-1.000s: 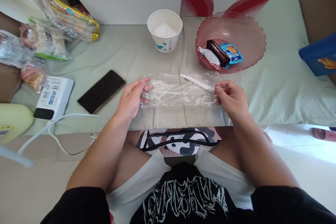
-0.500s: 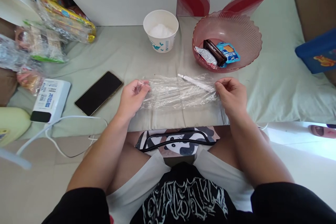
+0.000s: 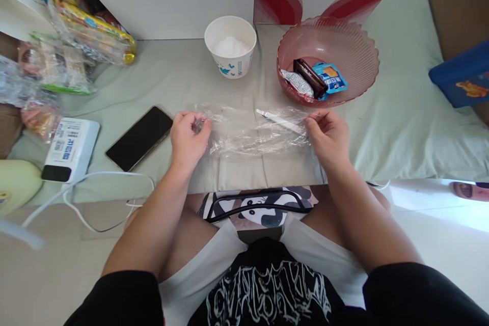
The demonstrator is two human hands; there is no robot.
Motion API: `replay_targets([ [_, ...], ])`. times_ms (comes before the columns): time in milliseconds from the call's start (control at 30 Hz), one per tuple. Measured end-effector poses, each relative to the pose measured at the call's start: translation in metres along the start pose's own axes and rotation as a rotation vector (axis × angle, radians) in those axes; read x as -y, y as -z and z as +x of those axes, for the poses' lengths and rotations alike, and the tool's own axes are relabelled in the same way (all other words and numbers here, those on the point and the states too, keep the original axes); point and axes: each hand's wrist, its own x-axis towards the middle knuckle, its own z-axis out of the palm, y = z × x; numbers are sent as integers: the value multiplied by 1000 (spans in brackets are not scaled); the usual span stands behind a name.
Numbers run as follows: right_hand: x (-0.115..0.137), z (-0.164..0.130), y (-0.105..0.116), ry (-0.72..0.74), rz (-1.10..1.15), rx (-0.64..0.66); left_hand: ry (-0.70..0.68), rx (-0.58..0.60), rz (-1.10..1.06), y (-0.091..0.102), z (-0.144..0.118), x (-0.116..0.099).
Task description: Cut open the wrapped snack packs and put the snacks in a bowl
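Head cam, places rel. to the clear plastic film [image 3: 244, 137]. Nearest: panda-print item [image 3: 254, 204] w/ black trim, lap side of film. White device [image 3: 72, 147], well L of film; dark-screen phone [image 3: 139, 138] btwn it and film. Film itself spans btwn both hands, crinkled, over pale green cloth [image 3: 244, 173]. L hand [image 3: 190, 137]: thumb + fingers pinching film's L end; R hand [image 3: 328, 135]: same, R end. White strip [image 3: 280, 121] diag. at film's R half; can't tell if inside. Beyond film: pink bowl [image 3: 355, 61] w/ wrapped snacks [image 3: 311, 79], toward R; paper cup [image 3: 234, 67], approx. mid; red-white box [image 3: 278, 0], farthest.
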Motion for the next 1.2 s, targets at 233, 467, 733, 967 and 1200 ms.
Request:
replay_targets([
  [233, 1, -7, 3, -77, 167, -28, -17, 79, 117, 6, 3, -7],
  [467, 4, -11, 7, -140, 127, -22, -36, 209, -51, 2, 5, -5],
  [733, 5, -9, 8, -230, 187, -17, 96, 191, -388, 1, 6, -9],
  [967, 8, -8, 5, -271, 146, -79, 316, 314, -504, 2, 5, -12],
  [1200, 5, -5, 6, -279, 122, -115, 130, 674, -507, 21, -2, -10],
])
